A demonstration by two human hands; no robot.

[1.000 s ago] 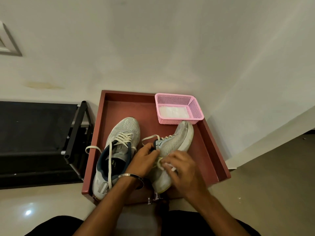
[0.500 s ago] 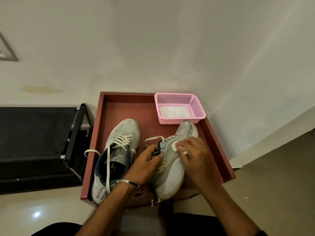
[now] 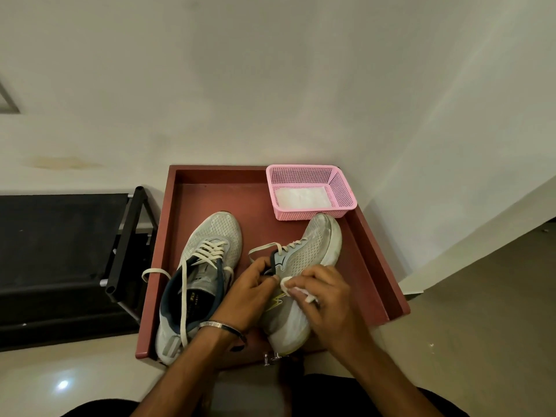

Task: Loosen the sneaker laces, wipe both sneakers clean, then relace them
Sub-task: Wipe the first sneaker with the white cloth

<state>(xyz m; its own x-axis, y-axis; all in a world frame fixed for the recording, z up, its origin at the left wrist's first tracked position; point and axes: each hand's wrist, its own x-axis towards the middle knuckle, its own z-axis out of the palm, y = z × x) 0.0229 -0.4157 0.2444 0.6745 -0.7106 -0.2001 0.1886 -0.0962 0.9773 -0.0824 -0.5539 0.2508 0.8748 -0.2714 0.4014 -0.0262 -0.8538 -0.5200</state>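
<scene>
Two grey mesh sneakers with cream laces lay in a shallow red-brown wooden tray (image 3: 373,257). The left sneaker (image 3: 207,251), at about 9 o'clock in the tray, stood on its sole with laces slack and one end trailing over the tray's rim. The right sneaker (image 3: 313,251), at about 3 o'clock, was tipped on its side, toe pointing to 12 o'clock and close against a pink perforated plastic basket (image 3: 340,188) holding white material. The left hand (image 3: 249,296) gripped this shoe at its collar, fingers curled round the opening. The right hand (image 3: 328,296) pinched a small white wipe (image 3: 287,284) against the shoe's side, fingers clamped on it. Judged from this: loosening appeared done, wiping was under way on one shoe, and relacing remained. Whether the left sneaker was already wiped could not be told.
</scene>
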